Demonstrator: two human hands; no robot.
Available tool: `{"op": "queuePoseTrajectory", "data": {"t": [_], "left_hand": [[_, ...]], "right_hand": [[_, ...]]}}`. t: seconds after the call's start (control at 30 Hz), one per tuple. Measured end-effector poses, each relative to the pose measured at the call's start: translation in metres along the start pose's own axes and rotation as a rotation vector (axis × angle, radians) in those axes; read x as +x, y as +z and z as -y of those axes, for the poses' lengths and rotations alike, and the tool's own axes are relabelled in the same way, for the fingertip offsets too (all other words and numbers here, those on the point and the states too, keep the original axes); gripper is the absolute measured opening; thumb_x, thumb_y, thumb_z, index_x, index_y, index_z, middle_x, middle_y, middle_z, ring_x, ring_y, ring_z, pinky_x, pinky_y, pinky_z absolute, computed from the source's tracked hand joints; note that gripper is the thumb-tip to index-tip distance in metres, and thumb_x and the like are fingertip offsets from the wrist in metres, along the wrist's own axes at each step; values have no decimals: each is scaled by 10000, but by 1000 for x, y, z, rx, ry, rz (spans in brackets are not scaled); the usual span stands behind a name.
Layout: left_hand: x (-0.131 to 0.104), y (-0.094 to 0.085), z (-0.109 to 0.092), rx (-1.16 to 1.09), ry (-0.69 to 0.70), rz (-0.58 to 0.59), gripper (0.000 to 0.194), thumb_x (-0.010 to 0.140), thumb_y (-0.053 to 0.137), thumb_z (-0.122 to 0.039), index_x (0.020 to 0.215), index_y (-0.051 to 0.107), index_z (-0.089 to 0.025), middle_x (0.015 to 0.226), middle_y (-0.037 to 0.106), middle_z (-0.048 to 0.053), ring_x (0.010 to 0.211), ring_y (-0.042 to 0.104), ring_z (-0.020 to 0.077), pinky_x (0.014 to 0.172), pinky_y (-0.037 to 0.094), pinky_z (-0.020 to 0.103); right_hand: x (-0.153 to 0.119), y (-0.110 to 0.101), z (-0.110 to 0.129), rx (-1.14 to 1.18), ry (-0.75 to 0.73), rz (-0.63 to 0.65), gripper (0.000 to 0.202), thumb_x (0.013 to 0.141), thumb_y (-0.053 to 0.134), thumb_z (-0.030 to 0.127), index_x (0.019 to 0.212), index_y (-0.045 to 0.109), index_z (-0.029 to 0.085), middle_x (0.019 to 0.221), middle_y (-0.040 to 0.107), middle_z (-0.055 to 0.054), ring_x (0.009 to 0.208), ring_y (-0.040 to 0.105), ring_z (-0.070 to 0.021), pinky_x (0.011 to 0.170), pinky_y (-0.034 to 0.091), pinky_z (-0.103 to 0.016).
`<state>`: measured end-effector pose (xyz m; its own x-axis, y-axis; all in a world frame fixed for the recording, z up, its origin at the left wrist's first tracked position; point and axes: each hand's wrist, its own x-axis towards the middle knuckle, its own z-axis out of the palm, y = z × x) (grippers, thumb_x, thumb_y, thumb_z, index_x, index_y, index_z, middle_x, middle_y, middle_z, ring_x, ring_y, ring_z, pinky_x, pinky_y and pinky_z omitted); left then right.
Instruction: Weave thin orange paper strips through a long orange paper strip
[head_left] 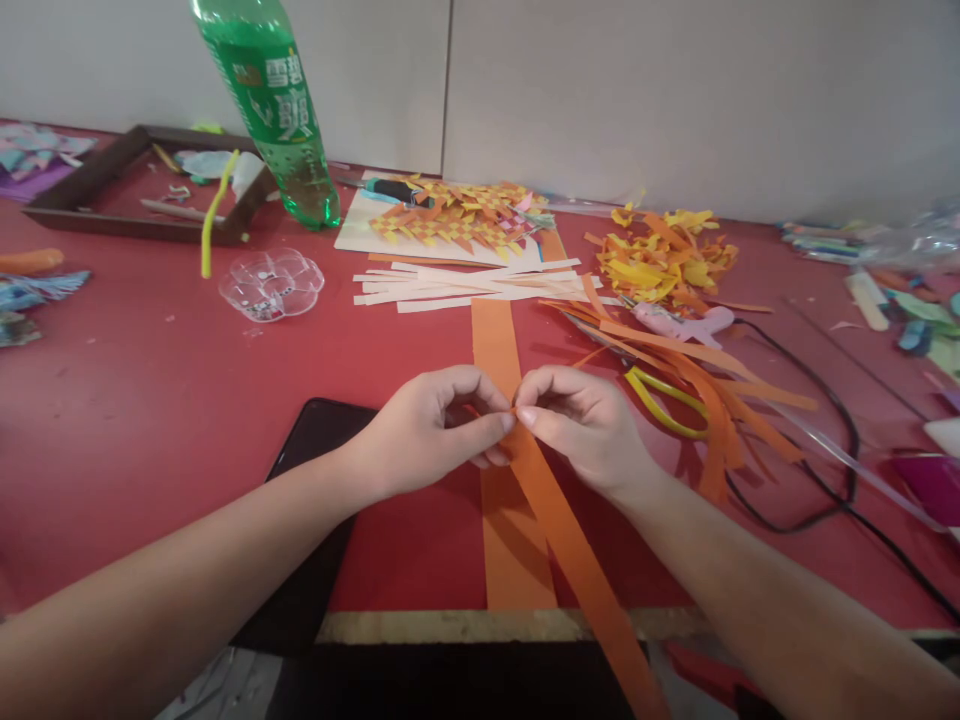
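Observation:
Both hands meet over the front middle of the red table. My left hand (442,420) pinches the upper end of a long orange paper strip (577,550) between thumb and fingers. My right hand (581,425) pinches that same end from the other side, the fingertips nearly touching. From there the strip slants down to the right and hangs over the table's front edge. Beneath it, a wider, lighter orange paper strip (495,335) lies flat, running from front to back. The exact fold or edge between my fingertips is hidden.
A black phone (315,440) lies under my left forearm. Yellow-handled scissors (667,405), orange strips and a pink glue gun (686,322) with a black cable are at right. Behind are pale paper strips (465,283), a green bottle (270,110) and a clear dish (271,285).

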<state>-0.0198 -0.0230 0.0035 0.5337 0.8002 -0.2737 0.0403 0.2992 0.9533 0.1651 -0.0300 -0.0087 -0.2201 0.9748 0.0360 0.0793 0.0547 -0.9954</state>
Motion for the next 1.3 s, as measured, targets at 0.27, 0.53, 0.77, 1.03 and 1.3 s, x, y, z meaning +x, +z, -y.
{"op": "queuePoseTrajectory", "data": {"t": [0.27, 0.53, 0.77, 1.03, 1.3], "left_hand": [[-1, -1, 1, 38, 6, 9, 142, 809, 721, -225, 808, 603, -145, 744, 714, 15, 679, 739, 133, 631, 588, 194], [-2, 0, -2, -9, -8, -2, 182, 792, 751, -250, 802, 606, -139, 749, 733, 35, 691, 743, 152, 635, 594, 216], [-3, -1, -2, -2, 2, 6, 185, 794, 750, -249, 796, 600, -142, 744, 723, 25, 682, 742, 147, 622, 590, 204], [-3, -1, -1, 61, 42, -21, 147, 807, 732, -247, 804, 624, -147, 717, 714, 19, 643, 736, 148, 606, 584, 207], [-4, -2, -1, 38, 124, -98, 169, 845, 705, -292, 789, 624, -155, 658, 702, 6, 623, 710, 135, 627, 573, 221]], "right_hand": [[0, 0, 2, 13, 9, 32, 78, 726, 669, 201, 672, 618, 178, 619, 573, 17, 540, 473, -96, 503, 389, -237], [-1, -1, 0, 10, -2, 13, 68, 733, 676, 204, 699, 621, 182, 642, 578, 9, 553, 468, -103, 493, 380, -235], [0, 0, 0, 2, 6, 31, 78, 734, 671, 213, 687, 617, 182, 630, 565, 12, 554, 466, -106, 505, 378, -243], [0, -1, 1, -13, -2, 32, 93, 734, 666, 222, 674, 603, 188, 622, 552, 15, 557, 453, -107, 507, 366, -248], [0, 0, 0, -9, 1, 28, 95, 737, 650, 223, 672, 589, 192, 614, 534, 26, 535, 421, -99, 498, 341, -250]]}}
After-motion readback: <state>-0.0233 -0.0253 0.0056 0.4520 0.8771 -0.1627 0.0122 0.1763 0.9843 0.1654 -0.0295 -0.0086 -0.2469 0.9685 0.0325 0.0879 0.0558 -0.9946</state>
